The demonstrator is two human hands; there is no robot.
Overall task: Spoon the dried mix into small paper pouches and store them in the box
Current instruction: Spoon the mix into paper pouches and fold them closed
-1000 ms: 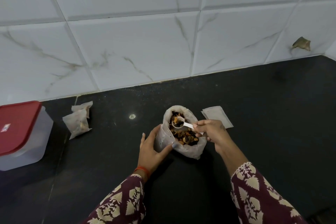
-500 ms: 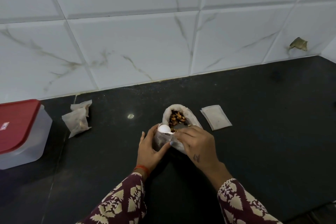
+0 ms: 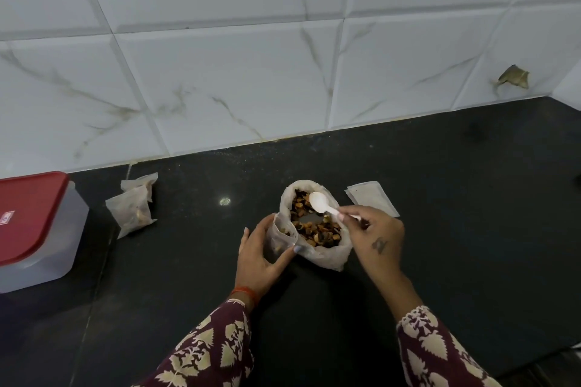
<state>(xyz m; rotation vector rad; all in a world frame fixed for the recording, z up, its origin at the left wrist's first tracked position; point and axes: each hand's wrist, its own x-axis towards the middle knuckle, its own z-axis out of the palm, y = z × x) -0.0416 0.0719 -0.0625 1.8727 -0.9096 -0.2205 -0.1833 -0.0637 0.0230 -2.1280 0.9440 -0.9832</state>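
**Scoop and transfer: keep the pouch mouth open**

While the left hand (image 3: 262,256) cups the small pouch (image 3: 283,237) open, the right hand (image 3: 374,234) pinches the spoon (image 3: 320,203), bowl empty over the mix bag (image 3: 317,226) beside the pouch. Scoop shallow, tip low. The box (image 3: 34,226) sits well left, lidded.

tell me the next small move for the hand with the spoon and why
Probably dip the spoon into the dried mix for another scoop. Its bowl looks empty over the open bag, while the left hand holds a small pouch open beside it, only partly filled.
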